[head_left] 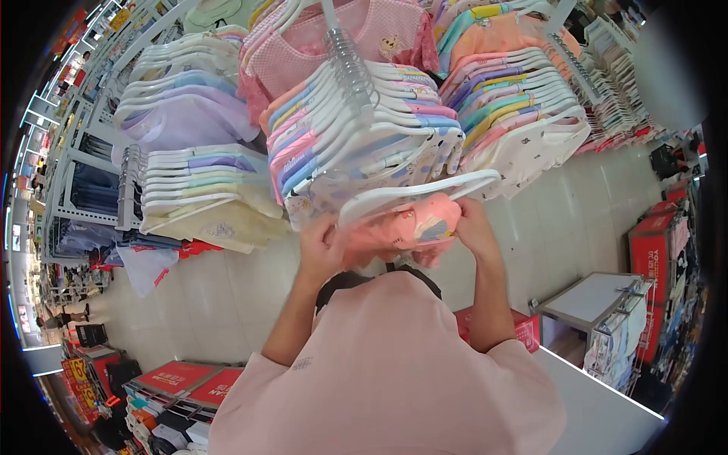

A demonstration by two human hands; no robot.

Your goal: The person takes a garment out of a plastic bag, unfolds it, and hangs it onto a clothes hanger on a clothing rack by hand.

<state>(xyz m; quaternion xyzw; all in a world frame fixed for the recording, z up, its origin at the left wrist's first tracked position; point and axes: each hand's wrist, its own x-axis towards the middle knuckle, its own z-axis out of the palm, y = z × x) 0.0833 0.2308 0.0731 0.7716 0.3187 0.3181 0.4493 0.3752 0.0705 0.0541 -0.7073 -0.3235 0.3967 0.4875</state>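
Observation:
A small coral shirt (pixel 400 224) with a printed picture hangs between my hands in front of my chest. Its white hanger (pixel 417 189) spans above it and tilts up toward the right. My left hand (pixel 320 236) is closed at the shirt's left side, by the lower end of the hanger; its fingertips are partly hidden. On the other side, my right hand (pixel 474 227) pinches the edge of the shirt below the hanger's right end. Just beyond is a dense row of pastel shirts (pixel 356 152) on white hangers.
Yellow shirts (pixel 227 220) and lilac shirts (pixel 186 121) hang on the left, white printed shirts (pixel 527 155) on the right. A pink top (pixel 364 38) faces out above the middle row. Low red boxes (pixel 178 377) and a grey-topped stand (pixel 588 299) flank me on the tiled floor.

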